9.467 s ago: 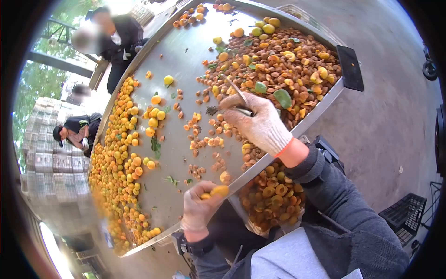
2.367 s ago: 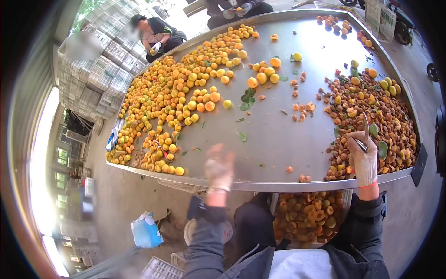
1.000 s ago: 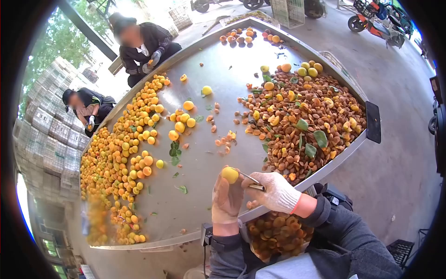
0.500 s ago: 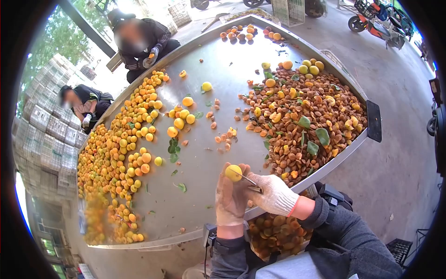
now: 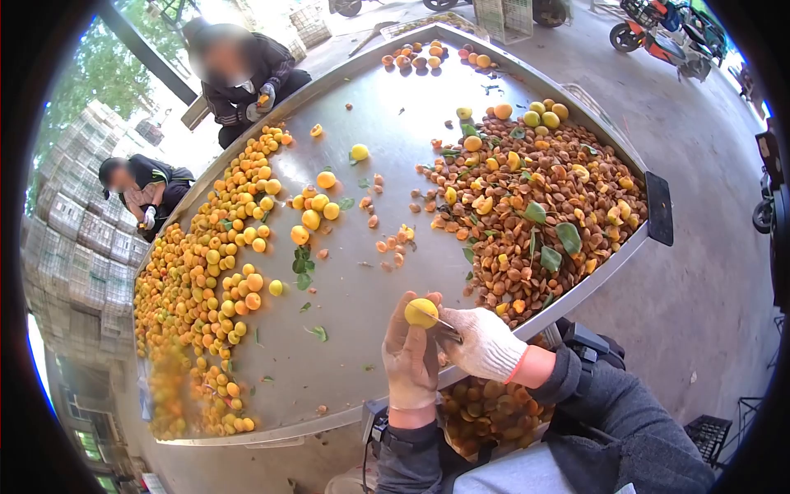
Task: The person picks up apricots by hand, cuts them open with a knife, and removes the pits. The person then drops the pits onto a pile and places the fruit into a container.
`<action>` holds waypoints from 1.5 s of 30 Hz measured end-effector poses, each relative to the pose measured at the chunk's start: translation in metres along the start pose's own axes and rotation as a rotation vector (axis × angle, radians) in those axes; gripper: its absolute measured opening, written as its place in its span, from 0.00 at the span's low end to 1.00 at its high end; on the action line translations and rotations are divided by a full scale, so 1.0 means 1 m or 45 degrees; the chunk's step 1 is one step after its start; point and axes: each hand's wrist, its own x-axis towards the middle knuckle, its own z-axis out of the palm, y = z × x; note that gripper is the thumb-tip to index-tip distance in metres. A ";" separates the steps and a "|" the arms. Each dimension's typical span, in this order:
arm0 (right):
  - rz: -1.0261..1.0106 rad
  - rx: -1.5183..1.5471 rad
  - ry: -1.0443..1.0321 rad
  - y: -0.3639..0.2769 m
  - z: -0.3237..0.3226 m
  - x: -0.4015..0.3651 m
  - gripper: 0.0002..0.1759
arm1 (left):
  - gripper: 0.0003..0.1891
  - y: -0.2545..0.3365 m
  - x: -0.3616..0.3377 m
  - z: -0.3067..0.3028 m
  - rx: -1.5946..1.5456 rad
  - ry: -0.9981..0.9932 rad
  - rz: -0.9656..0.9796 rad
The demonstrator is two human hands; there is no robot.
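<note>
Near the table's front edge, my gloved left hand (image 5: 411, 362) has its fingers around a yellow apricot (image 5: 420, 313). My right hand (image 5: 487, 346), in a white knit glove, grips a small knife (image 5: 448, 328); its thin blade meets the right side of the apricot. Below my hands, a container of apricot pieces (image 5: 494, 412) shows partly between my forearms. To the right of my hands lies a large heap of brown pits (image 5: 535, 222) mixed with leaves and fruit scraps. Whole apricots (image 5: 206, 272) spread in a long pile on the left.
The metal table (image 5: 346, 346) has a raised rim. Loose apricots (image 5: 313, 214), leaves (image 5: 303, 263) and a few pits lie in its middle. Two people (image 5: 239, 78) sit along the left edge. Stacked crates (image 5: 74, 222) stand behind them, and a scooter (image 5: 666, 41) is far right.
The apricot has turned slightly and shifted a little right and down in my left hand, the blade still against it. The whole view has shifted slightly left.
</note>
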 end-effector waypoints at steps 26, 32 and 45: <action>0.186 0.474 -0.643 -0.007 -0.026 0.006 0.08 | 0.24 0.028 -0.006 0.016 0.661 -0.027 -0.015; 0.378 0.393 -0.578 -0.010 -0.019 0.005 0.09 | 0.24 0.024 -0.003 0.010 0.782 -0.061 -0.030; 0.291 0.454 -0.622 -0.008 -0.029 0.004 0.11 | 0.27 0.022 -0.004 0.011 0.408 -0.013 -0.085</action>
